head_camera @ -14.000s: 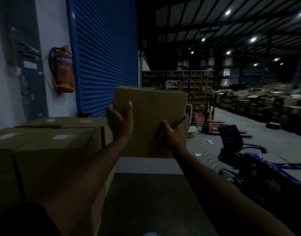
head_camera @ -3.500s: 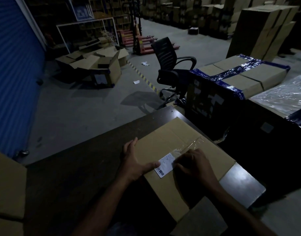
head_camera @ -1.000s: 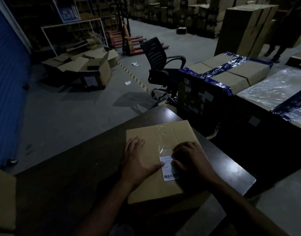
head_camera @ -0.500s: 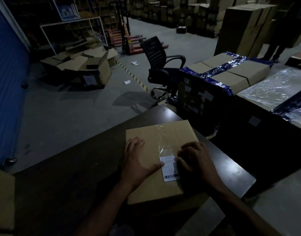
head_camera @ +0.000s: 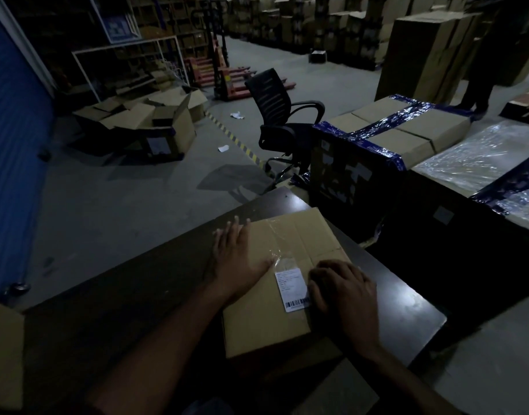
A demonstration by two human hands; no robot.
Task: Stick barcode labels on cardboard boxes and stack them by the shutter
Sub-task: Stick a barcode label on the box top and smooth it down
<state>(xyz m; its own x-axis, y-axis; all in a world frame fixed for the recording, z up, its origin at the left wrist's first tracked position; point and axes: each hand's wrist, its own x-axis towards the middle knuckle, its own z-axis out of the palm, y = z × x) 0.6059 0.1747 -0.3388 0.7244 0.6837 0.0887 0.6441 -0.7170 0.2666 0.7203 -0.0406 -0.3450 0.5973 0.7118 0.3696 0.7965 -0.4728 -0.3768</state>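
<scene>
A taped cardboard box (head_camera: 296,241) lies flat on the dark table (head_camera: 143,283) in front of me. A white barcode label (head_camera: 291,290) sits on its top, near the middle. My left hand (head_camera: 237,259) lies flat on the box's left side, fingers straight and reaching over the far left corner. My right hand (head_camera: 344,292) rests on the box's right side with curled fingers, touching the label's right edge.
The blue shutter (head_camera: 14,163) runs along the left. A stacked box corner (head_camera: 4,351) shows at lower left. A black office chair (head_camera: 282,121), blue-taped cartons (head_camera: 407,130) and wrapped pallets (head_camera: 481,163) crowd the right. Open boxes (head_camera: 155,121) lie on the floor beyond.
My left hand has slid forward and left across the box top. My right hand has drawn back to the right, uncovering more of the label.
</scene>
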